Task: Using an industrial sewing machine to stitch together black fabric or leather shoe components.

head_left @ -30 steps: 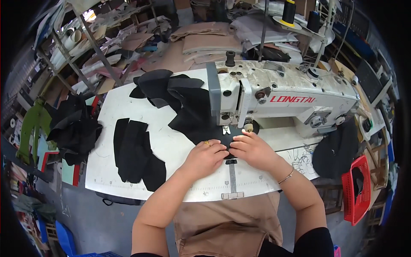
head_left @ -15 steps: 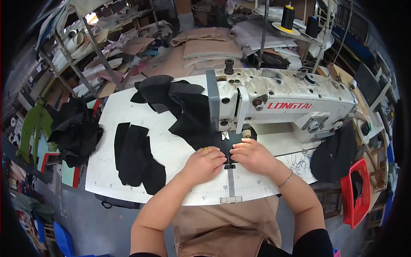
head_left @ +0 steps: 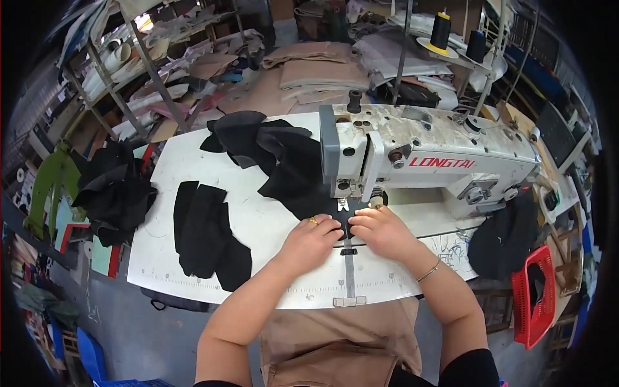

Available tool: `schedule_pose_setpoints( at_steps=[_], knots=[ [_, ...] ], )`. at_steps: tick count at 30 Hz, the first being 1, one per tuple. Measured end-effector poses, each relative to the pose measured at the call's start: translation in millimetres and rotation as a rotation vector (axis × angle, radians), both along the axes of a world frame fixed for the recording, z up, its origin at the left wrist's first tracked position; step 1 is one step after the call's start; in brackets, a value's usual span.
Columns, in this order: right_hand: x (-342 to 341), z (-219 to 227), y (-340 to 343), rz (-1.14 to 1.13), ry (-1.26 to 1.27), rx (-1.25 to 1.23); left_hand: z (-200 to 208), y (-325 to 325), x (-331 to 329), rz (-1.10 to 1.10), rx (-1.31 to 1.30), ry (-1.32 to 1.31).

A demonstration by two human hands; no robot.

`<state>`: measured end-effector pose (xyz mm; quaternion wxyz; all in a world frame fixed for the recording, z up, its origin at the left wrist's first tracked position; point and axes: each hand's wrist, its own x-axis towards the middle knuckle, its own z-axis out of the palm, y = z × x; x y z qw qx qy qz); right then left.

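Note:
A white sewing machine (head_left: pixel 412 145) stands over the tabletop, its presser foot (head_left: pixel 343 205) down near a black fabric (head_left: pixel 302 187). The cloth stretches from a bunched heap behind and left of the needle to the near side of the foot. My left hand (head_left: pixel 312 241), with a ring, presses on the fabric's near left part, fingers bent and close together. Opposite it, my right hand (head_left: pixel 385 233) holds the right part, fingertips curled on the cloth just right of the foot. A narrow strip of fabric shows between the hands; what lies under the fingers is hidden.
Cut black pieces (head_left: pixel 209 232) lie on the white table (head_left: pixel 271 287) at left. Beyond its left edge hangs a black fabric pile (head_left: pixel 115 193). A red basket (head_left: pixel 535 297) is at right, near more black cloth (head_left: pixel 503 235). Thread spools (head_left: pixel 440 32) stand behind the machine.
Both hands have slid slightly away from me with the fabric, closer to the presser foot. The whole view has shifted a little.

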<state>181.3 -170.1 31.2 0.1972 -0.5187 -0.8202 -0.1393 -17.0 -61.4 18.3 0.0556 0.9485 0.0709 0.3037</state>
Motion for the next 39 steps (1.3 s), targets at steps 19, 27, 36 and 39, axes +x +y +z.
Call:
schedule_pose_setpoints(
  at_steps=[19,27,36,39],
  knots=[
    [2.4,-6.3,5.0,-0.034,0.023,0.023,-3.4,4.5,1.5,0.012,-0.106,-0.036],
    [1.9,-6.6,5.0,-0.07,-0.033,0.083,-4.8,11.7,3.2,0.038,-0.07,0.008],
    [-1.2,-7.8,5.3,-0.17,-0.115,0.049,-9.5,23.7,5.7,0.07,-0.01,0.019],
    [-5.5,-5.8,2.7,-0.231,-0.139,0.016,-11.6,27.0,6.0,0.074,-0.057,0.049]
  ],
)
